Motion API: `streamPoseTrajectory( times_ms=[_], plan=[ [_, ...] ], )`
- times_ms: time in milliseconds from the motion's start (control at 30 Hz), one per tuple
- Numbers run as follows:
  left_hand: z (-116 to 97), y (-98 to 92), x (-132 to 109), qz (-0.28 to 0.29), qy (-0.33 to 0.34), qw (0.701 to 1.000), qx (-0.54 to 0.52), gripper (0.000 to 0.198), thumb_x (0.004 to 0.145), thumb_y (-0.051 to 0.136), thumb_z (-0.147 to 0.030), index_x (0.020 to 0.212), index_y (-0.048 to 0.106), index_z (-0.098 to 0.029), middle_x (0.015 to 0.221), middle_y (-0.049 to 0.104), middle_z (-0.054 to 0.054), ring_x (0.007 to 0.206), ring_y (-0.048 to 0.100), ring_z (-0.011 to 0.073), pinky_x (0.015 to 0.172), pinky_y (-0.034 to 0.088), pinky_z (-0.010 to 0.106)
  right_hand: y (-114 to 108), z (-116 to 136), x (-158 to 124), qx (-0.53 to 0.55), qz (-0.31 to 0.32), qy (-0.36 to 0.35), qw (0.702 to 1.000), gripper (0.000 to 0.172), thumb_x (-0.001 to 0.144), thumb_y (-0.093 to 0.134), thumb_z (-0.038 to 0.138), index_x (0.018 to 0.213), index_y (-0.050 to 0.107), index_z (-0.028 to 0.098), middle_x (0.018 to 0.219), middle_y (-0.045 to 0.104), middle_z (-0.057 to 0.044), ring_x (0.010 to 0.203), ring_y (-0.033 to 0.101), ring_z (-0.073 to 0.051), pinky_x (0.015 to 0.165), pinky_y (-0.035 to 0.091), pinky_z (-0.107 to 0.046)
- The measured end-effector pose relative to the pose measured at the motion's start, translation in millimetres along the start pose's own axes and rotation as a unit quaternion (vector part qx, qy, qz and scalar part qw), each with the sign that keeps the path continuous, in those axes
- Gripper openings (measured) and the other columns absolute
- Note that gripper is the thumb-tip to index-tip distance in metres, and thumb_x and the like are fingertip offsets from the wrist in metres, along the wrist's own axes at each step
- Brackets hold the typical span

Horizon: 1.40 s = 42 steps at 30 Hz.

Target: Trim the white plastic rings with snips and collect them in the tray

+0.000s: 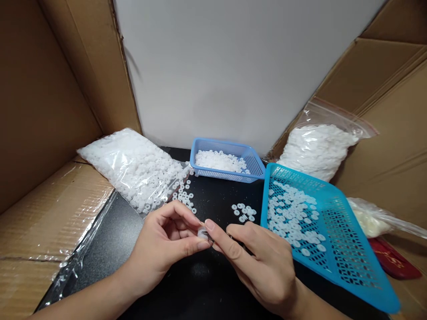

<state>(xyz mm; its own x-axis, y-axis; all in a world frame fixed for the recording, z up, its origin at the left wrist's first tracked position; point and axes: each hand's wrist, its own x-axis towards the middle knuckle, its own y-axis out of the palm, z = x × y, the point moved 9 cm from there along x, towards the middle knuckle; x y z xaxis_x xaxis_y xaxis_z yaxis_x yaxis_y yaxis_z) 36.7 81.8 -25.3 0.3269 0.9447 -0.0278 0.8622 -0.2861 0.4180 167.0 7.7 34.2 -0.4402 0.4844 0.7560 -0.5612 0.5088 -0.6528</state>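
Between thumb and forefinger, my left hand (162, 246) pinches a small translucent white plastic ring (202, 232). My right hand (258, 262) meets it from the other side, its forefinger tip against the ring. The other right fingers are curled, and whatever they hold is hidden. Just beyond the hands, a small group of loose white plastic rings (243, 212) lies on the black tabletop (213, 195). More of these rings spread over the floor of a turquoise basket (362, 266) beside my right hand.
A blue basket (230, 177) of small white rings stands at the back. Left of it, a clear bag (133, 166) spills rings onto the table. Another full bag (316, 146), a smaller bag (370, 220) and a red item (395, 260) lie at the right. Cardboard walls (66, 66) flank the table.
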Motion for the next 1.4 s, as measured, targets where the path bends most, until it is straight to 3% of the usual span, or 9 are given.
streamPoseTrajectory(
  times_ms=[100, 300, 600, 833, 933, 1100, 1233, 1333, 1400],
  plan=[
    [-0.3, 1.7, 0.6, 0.01, 0.004, 1.0, -0.009, 0.028, 0.062, 0.096, -0.01, 0.074, 0.072, -0.016, 0.066, 0.073, -0.002, 0.06, 0.069, 0.0089, 0.058, 0.055, 0.014, -0.9, -0.2, 0.5, 0.005, -0.004, -0.001, 1.0, 0.053, 0.104, 0.051, 0.013, 0.157, 0.045, 0.019, 0.071, 0.068, -0.001, 0.056, 0.057, -0.014, 0.049, 0.041, -0.028],
    [-6.1, 6.6, -0.4, 0.041, 0.03, 0.998, -0.026, 0.02, 0.072, 0.09, -0.007, 0.08, 0.077, -0.02, 0.081, 0.081, 0.0, 0.077, 0.079, 0.0157, 0.076, 0.064, 0.023, -0.1, -14.5, -3.5, 0.088, -0.033, 0.068, 0.993, 0.054, 0.104, 0.052, 0.009, 0.155, 0.048, 0.025, 0.081, 0.068, -0.004, 0.068, 0.066, -0.014, 0.056, 0.05, -0.025],
    [-12.9, 7.1, -3.2, 0.044, 0.064, 0.997, -0.009, 0.02, 0.074, 0.088, -0.006, 0.081, 0.08, -0.023, 0.082, 0.083, -0.002, 0.076, 0.078, 0.0113, 0.074, 0.062, 0.016, -3.5, -10.8, -2.0, 0.082, -0.043, 0.05, 0.994, 0.06, 0.102, 0.056, 0.009, 0.157, 0.044, 0.028, 0.076, 0.067, -0.002, 0.062, 0.064, -0.014, 0.053, 0.049, -0.025],
    [-14.5, 7.3, -2.4, 0.046, 0.07, 0.996, 0.004, 0.02, 0.075, 0.087, -0.005, 0.082, 0.079, -0.022, 0.084, 0.082, -0.002, 0.077, 0.077, 0.0108, 0.073, 0.061, 0.016, -1.1, -16.5, -4.1, 0.155, -0.048, 0.085, 0.983, 0.047, 0.103, 0.057, 0.018, 0.15, 0.056, 0.023, 0.083, 0.07, -0.004, 0.067, 0.066, -0.016, 0.057, 0.054, -0.026],
    [-10.0, 10.5, -1.7, 0.061, 0.044, 0.997, 0.002, 0.023, 0.072, 0.088, -0.003, 0.083, 0.078, -0.021, 0.08, 0.081, -0.002, 0.074, 0.076, 0.0104, 0.071, 0.061, 0.015, 4.4, -14.4, -4.7, 0.218, -0.045, 0.073, 0.972, 0.046, 0.097, 0.063, 0.011, 0.142, 0.062, 0.023, 0.08, 0.068, -0.002, 0.063, 0.063, -0.014, 0.054, 0.053, -0.023],
    [14.5, 14.4, 4.4, 0.094, -0.065, 0.993, -0.005, 0.022, 0.07, 0.089, -0.004, 0.082, 0.077, -0.018, 0.069, 0.08, -0.001, 0.064, 0.075, 0.0113, 0.063, 0.058, 0.017, 22.3, -18.9, -4.6, 0.275, -0.015, 0.096, 0.957, 0.032, 0.095, 0.057, 0.001, 0.113, 0.073, 0.021, 0.081, 0.065, -0.002, 0.065, 0.063, -0.012, 0.055, 0.051, -0.02],
    [29.0, -1.4, 14.7, 0.04, -0.104, 0.993, 0.027, 0.017, 0.063, 0.095, -0.013, 0.068, 0.078, -0.014, 0.061, 0.077, -0.001, 0.056, 0.066, 0.0076, 0.058, 0.053, 0.014, 28.2, -32.9, -5.0, 0.299, -0.006, 0.13, 0.945, 0.02, 0.094, 0.059, 0.005, 0.102, 0.07, 0.02, 0.083, 0.068, -0.002, 0.071, 0.067, -0.013, 0.06, 0.053, -0.021],
    [33.6, -14.3, 19.9, -0.008, -0.112, 0.993, 0.021, 0.023, 0.06, 0.098, -0.026, 0.071, 0.082, -0.015, 0.063, 0.078, 0.001, 0.059, 0.068, 0.0085, 0.061, 0.054, 0.015, 39.7, -53.8, -7.8, 0.133, 0.106, 0.181, 0.969, 0.036, 0.088, 0.053, -0.002, 0.112, 0.068, 0.02, 0.096, 0.073, -0.005, 0.082, 0.072, -0.017, 0.069, 0.055, -0.025],
    [35.0, -19.9, 21.0, -0.027, -0.115, 0.993, 0.013, 0.029, 0.059, 0.098, -0.034, 0.079, 0.084, -0.018, 0.069, 0.081, 0.001, 0.067, 0.073, 0.0097, 0.069, 0.057, 0.015, 52.3, -78.9, -19.7, -0.053, 0.251, 0.242, 0.936, 0.043, 0.085, 0.055, -0.003, 0.115, 0.069, 0.024, 0.103, 0.075, -0.004, 0.083, 0.074, -0.019, 0.065, 0.051, -0.026]
  ],
)
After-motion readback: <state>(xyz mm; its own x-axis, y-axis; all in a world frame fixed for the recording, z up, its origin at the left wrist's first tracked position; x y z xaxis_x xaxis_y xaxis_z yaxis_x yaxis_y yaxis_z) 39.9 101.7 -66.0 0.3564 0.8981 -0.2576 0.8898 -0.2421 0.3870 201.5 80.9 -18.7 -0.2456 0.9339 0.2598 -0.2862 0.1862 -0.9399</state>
